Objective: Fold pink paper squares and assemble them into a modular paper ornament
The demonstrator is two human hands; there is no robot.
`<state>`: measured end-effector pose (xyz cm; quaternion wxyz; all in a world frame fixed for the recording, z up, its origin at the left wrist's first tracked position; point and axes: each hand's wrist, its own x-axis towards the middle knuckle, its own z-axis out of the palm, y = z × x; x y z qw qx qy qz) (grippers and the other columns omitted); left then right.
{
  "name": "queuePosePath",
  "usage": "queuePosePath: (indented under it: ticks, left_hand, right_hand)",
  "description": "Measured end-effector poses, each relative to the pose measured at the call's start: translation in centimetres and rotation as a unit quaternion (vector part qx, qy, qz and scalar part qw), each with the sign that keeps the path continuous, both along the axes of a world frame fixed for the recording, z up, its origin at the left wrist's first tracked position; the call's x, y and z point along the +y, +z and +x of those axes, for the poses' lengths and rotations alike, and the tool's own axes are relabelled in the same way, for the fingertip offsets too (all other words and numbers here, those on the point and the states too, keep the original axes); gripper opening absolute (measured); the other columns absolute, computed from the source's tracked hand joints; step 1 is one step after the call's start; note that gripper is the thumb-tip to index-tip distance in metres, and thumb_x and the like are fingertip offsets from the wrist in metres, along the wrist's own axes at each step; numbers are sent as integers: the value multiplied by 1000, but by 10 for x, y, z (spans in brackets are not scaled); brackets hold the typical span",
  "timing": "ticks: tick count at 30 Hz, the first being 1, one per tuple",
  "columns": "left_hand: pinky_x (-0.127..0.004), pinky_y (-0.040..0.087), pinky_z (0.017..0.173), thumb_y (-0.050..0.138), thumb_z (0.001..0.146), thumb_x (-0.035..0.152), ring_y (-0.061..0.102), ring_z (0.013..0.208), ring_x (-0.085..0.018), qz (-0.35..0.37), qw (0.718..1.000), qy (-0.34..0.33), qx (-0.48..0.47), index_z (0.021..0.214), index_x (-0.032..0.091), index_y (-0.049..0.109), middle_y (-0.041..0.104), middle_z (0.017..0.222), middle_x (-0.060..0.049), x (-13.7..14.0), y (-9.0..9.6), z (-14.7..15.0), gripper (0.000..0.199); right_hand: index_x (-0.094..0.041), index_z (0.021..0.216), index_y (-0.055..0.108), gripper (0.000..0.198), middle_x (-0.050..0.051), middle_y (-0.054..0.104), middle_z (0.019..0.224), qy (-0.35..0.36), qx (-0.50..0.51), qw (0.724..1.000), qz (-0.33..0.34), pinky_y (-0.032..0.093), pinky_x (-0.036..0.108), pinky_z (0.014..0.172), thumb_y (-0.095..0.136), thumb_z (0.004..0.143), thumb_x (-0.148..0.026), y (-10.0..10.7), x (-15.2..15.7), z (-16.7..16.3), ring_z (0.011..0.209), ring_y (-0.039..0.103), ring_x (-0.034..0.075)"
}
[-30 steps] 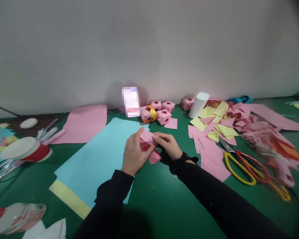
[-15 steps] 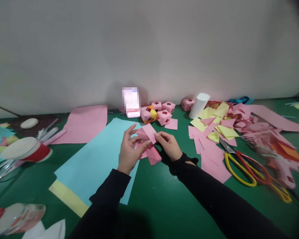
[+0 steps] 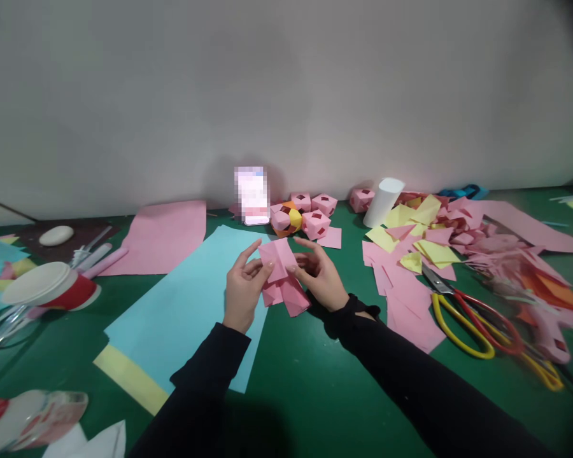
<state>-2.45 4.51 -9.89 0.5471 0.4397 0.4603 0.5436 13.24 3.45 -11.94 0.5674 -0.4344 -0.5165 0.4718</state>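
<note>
Between my two hands is a pink folded paper piece (image 3: 282, 280) with creased flaps, its lower part hanging over the green tabletop. My left hand (image 3: 244, 287) pinches its left edge, thumb on the front and fingers behind. On the other side, my right hand (image 3: 322, 275) grips the right edge with the thumb in front; the index finger is stretched out above the paper. Beyond the hands lie several pink folded paper blocks (image 3: 315, 224) with dark red openings, and a small flat pink square (image 3: 330, 238).
A lit phone (image 3: 254, 196) leans on the wall. Blue sheets (image 3: 181, 305) and a pink sheet (image 3: 165, 238) lie left, near a paper cup (image 3: 52, 285) and a bottle (image 3: 33, 416). To the right are scissors (image 3: 463, 312), a white roll (image 3: 384, 202) and paper scraps (image 3: 410, 305).
The paper's upper flap, tilted before, now faces me more flatly. My right hand has shifted its grip from the flap's corner to its right edge, thumb in front.
</note>
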Motion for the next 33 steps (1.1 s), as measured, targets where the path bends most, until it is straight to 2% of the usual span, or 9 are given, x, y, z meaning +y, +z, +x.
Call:
queuePosePath:
  ticks: [2,3,8,12,17,21,25,30,33]
  left_hand:
    - [-25,52,62,80,69,34,61,65,-12,-2,1000,-9,8,134,19,54,68,76,-1,-1,0,0,71]
    - [-25,52,62,81,68,34,61,64,-12,-3,1000,-11,9,134,19,54,68,75,0,-1,0,0,73]
    - [-30,54,70,78,73,36,61,61,-13,-10,999,-53,3,140,20,48,61,59,6,-3,2,0,76]
    - [-29,53,68,75,76,38,60,56,-12,-12,998,-67,4,142,19,46,59,55,7,-5,3,0,74]
    - [-25,50,62,72,79,37,55,51,-10,-1,998,-64,14,140,18,47,53,50,8,-4,2,0,68]
    - [-25,50,62,73,78,38,54,52,-11,5,997,-70,30,137,20,49,52,52,9,-4,1,0,67]
    - [-25,49,60,74,77,38,56,56,-12,2,997,-72,40,136,19,49,56,57,6,-4,2,1,67]
    - [-19,36,48,69,81,41,40,45,-7,12,997,-59,46,133,18,53,46,49,9,-4,2,0,59]
    - [-19,37,50,69,81,40,44,48,-8,10,997,-67,43,134,19,51,54,56,6,-4,2,0,59]
  right_hand:
    - [-29,140,43,74,5,67,99,4,-7,1000,8,51,33,71,74,75,-43,2,-1,1,77,62,18]
    - [-29,140,44,74,4,66,97,4,-19,1000,14,51,32,68,75,74,-42,3,-2,1,73,60,17]
    - [-26,123,65,50,4,65,98,19,-91,995,46,47,32,69,75,76,-42,5,-3,4,71,51,15]
    - [-27,127,63,53,3,61,90,13,-126,990,59,44,30,68,73,77,-41,4,-3,5,70,46,15]
    - [-26,128,63,51,-1,47,75,11,-142,987,71,40,28,63,71,79,-40,5,-3,4,65,39,14]
    - [-28,129,62,50,-2,43,75,21,-156,984,78,41,28,65,70,80,-35,7,-3,4,66,40,14]
    - [-29,127,63,48,0,48,78,27,-171,982,78,44,29,68,71,80,-34,6,-3,4,70,45,14]
    - [-28,119,69,41,2,56,84,10,-163,985,54,46,31,72,73,79,-35,5,-2,2,75,51,16]
    - [-28,118,69,43,2,54,85,-1,-167,984,55,48,31,71,75,77,-35,5,-2,2,77,52,16]
